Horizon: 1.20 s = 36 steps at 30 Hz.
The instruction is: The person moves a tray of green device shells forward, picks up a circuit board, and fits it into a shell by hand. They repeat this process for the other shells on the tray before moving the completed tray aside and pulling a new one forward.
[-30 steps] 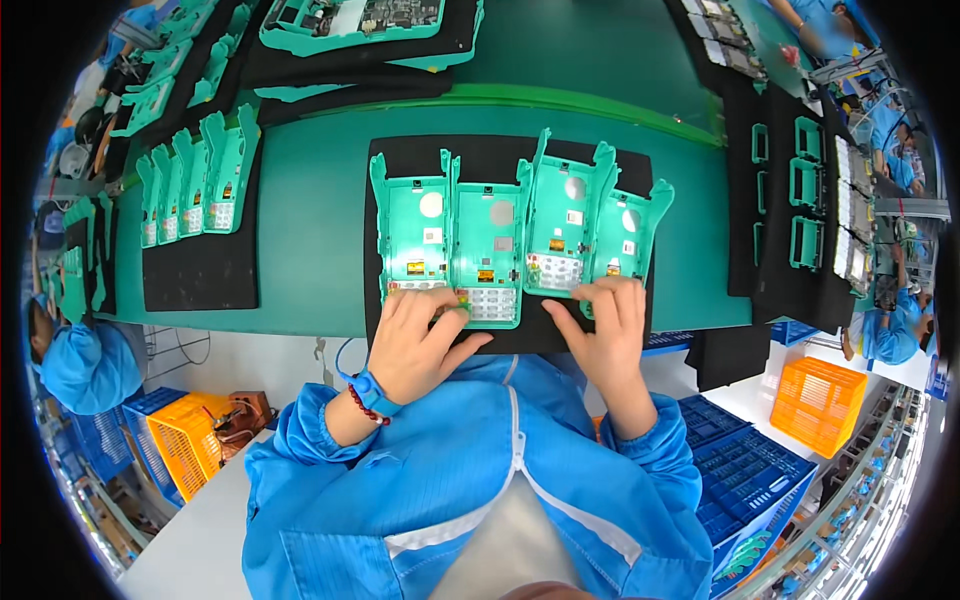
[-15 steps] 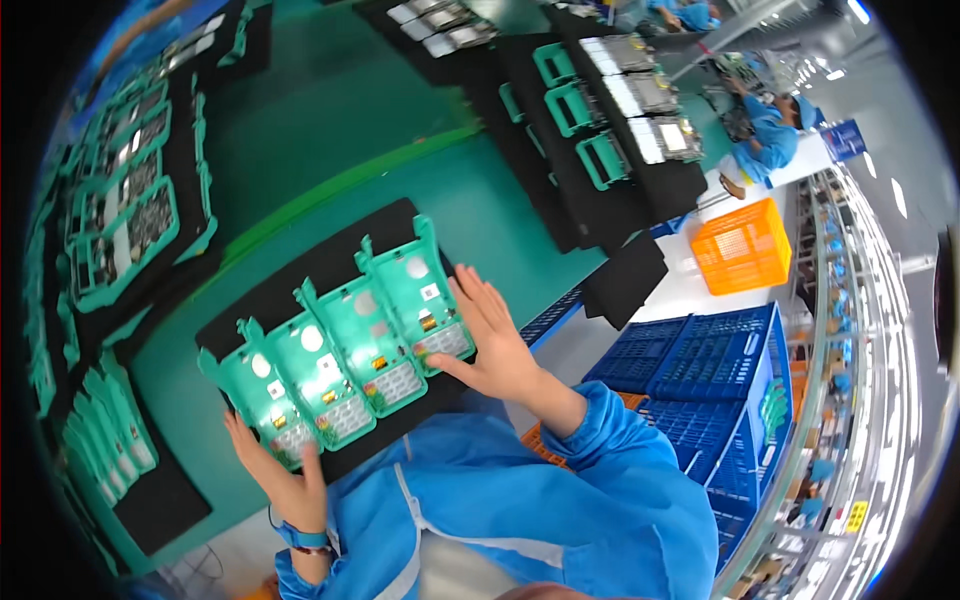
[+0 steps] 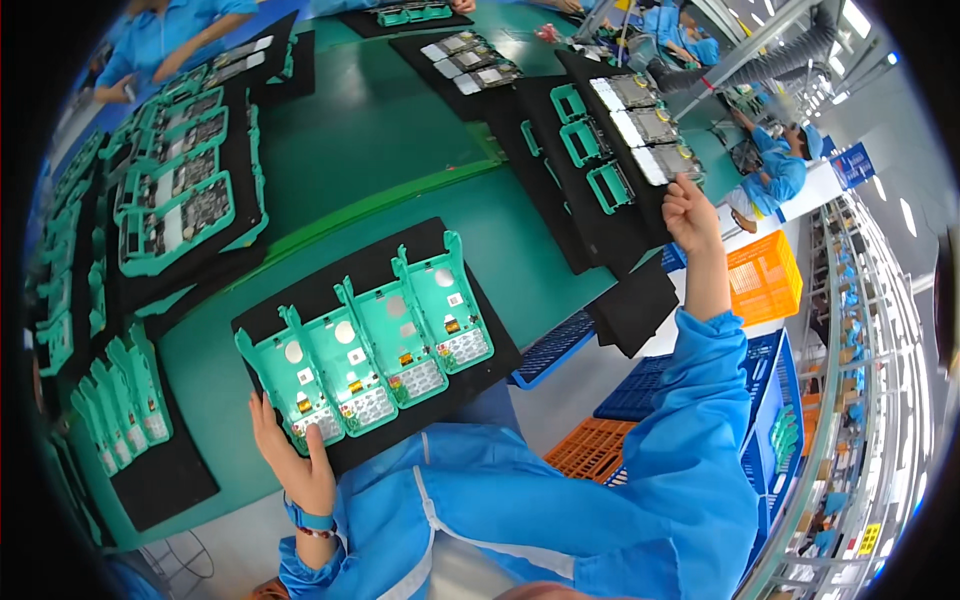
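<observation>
The largest thing is the green table (image 3: 545, 232), which spreads ahead of the left fingers (image 3: 263, 418) and reaches toward the right fingers (image 3: 677, 202). Next in size is the black mat (image 3: 375, 270), lying just beyond and to the right of the left fingers. An orange crate (image 3: 765, 278) is below and to the right of the right fingers. On the mat, four green housings (image 3: 365, 345) lie side by side in a row; the leftmost one is just beside the left fingers, the others extend to their right. A row of three green frames (image 3: 583, 142) lies to the left of the right fingers. A row of white and grey modules (image 3: 650, 127) lies directly ahead of these fingers, and its nearest module is at their tips. The left hand (image 3: 298, 472) is opened, its thumb well apart from the fingers, around the lower end of the leftmost housing; it does not grip firmly. The right hand (image 3: 692, 218) has its fingers curled in; I cannot tell whether they hold the module. A blue wristband (image 3: 317, 521) sits behind the left fingers.
</observation>
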{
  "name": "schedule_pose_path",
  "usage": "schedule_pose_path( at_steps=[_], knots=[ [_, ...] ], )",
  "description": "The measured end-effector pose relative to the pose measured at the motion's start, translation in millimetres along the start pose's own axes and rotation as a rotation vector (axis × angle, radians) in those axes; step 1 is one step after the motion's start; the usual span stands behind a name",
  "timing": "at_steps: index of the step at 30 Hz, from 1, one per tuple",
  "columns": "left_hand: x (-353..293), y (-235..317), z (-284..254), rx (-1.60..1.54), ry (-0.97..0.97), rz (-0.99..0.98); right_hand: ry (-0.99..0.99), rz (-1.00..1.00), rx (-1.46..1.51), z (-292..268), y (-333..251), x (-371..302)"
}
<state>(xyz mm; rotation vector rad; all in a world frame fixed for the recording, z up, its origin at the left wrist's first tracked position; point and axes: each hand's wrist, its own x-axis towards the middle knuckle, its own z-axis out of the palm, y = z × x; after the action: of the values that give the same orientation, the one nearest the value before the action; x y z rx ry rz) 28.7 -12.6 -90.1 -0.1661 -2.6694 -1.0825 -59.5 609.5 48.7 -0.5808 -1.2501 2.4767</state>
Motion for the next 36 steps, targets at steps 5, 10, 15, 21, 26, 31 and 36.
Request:
schedule_pose_path(
  at_steps=[5, 10, 15, 21, 26, 31, 36],
  knots=[
    [1.8, 23.6, -14.5, -0.12, 0.19, -0.05, 0.015, -0.466, -0.276, 93.8, 87.1, -75.7],
    [10.7, 72.3, -19.8, -0.708, -0.139, -0.035, -0.382, -0.601, -1.008, 144.2, 216.6, -173.8],
    [12.0, 78.2, 24.4, -1.112, -0.189, -0.218, -0.974, -0.651, -1.029, 191.5, 267.1, -227.2],
    [19.7, 71.7, -6.9, -1.349, -0.458, -0.405, -0.761, -0.769, -1.047, 195.9, 220.5, -224.9],
    [14.5, 74.3, -11.6, -1.414, -0.562, -0.452, -0.932, -0.702, -1.054, 218.9, 212.7, -205.5],
    [12.9, 66.8, -10.9, -1.217, -0.498, -0.387, -1.055, -0.856, -1.153, 224.3, 209.7, -201.2],
    [23.3, 76.6, -34.3, -0.973, -0.615, -0.402, -1.233, -0.927, -1.208, 217.6, 207.3, -195.6]
  ],
)
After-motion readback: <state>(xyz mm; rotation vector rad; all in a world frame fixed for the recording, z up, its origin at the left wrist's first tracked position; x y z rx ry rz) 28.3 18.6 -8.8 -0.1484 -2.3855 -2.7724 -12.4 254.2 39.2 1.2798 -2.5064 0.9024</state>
